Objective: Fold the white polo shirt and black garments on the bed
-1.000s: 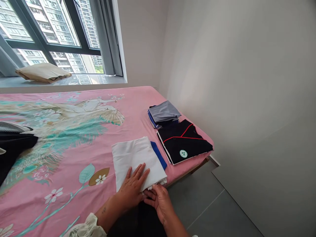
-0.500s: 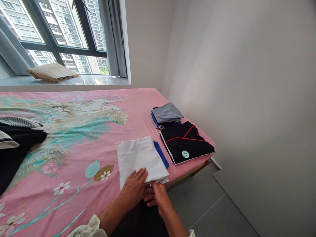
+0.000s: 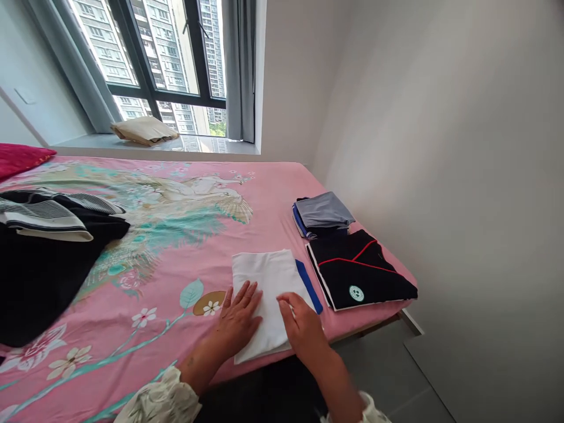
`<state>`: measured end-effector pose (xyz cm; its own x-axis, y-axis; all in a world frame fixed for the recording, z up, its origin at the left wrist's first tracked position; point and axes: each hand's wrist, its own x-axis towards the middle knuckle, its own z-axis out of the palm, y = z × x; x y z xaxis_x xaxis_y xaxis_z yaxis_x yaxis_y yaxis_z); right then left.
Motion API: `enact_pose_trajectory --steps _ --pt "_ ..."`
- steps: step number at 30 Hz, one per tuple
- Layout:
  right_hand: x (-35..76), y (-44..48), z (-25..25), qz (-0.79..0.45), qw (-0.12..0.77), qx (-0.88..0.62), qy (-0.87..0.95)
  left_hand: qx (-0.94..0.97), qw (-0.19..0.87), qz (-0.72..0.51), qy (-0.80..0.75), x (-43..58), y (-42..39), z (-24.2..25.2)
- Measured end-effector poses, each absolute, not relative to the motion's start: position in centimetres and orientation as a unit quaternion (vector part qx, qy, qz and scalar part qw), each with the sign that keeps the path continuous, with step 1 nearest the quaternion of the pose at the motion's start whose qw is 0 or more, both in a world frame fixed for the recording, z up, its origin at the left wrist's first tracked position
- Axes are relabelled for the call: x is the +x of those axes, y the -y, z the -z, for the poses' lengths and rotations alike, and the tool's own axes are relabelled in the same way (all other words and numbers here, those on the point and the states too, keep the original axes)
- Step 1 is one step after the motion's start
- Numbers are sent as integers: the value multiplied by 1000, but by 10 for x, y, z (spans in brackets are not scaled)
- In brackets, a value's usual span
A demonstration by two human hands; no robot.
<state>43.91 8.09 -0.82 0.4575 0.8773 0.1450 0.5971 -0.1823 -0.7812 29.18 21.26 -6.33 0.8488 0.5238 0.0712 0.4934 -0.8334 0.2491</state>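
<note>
Both hands are occupying new positions since the earlier frame: the left hand (image 3: 238, 320) is bearing farther left on the folded white garment (image 3: 274, 275), and the right hand (image 3: 304, 326) is hovering over or resting on its right portion, clear of the near edge where it was tucked. Head view is also swinging left.

Left hand: lying palm down, fingers spread, straddling the garment's left edge. Garment: lying between the hands, extending right and forward of the left hand, forward and left of the right; its long axis is apparently running away from the body. Neither hand is standing clearly nearer. Right hand: curling, thumb and forefinger drawing together; whether they are pinching cloth cannot be told.

Surface, left to right: a red cushion or cloth (image 3: 24, 160) is showing at the border; a black garment (image 3: 39, 282) with striped cloth (image 3: 48, 220) is sprawling on the pink bedsheet (image 3: 282, 182); blue cloth (image 3: 309, 286) is projecting beyond the white garment; a gray folded garment (image 3: 326, 210) is topping a stack behind a black garment with red piping (image 3: 348, 273).

Room, left to right: a beige package (image 3: 145, 130) is resting on the windowsill (image 3: 211, 144); a gray curtain (image 3: 240, 70) is hanging beside the window (image 3: 167, 53); a plain wall (image 3: 462, 176) is bounding the right side above gray flooring (image 3: 374, 364).
</note>
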Motion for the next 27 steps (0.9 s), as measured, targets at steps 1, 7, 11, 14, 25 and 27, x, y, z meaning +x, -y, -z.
enact_pose_trajectory --steps 1,7,11,14,25,27 --pt "441 -96 13 -144 377 -752 520 956 119 -51 -265 291 -214 65" --pt "451 -136 86 -70 156 -797 579 948 173 -49 -262 289 -229 58" --pt "455 -132 103 -45 147 -791 592 940 200 -88 -261 301 -268 51" --pt "456 -131 102 -46 148 -792 591 891 262 -72 -364 311 -306 59" --pt "459 -131 99 -49 169 -784 595 728 464 -123 -489 286 -302 77" --pt "458 -130 98 -35 179 -784 593 623 620 -112 -463 284 -290 76"
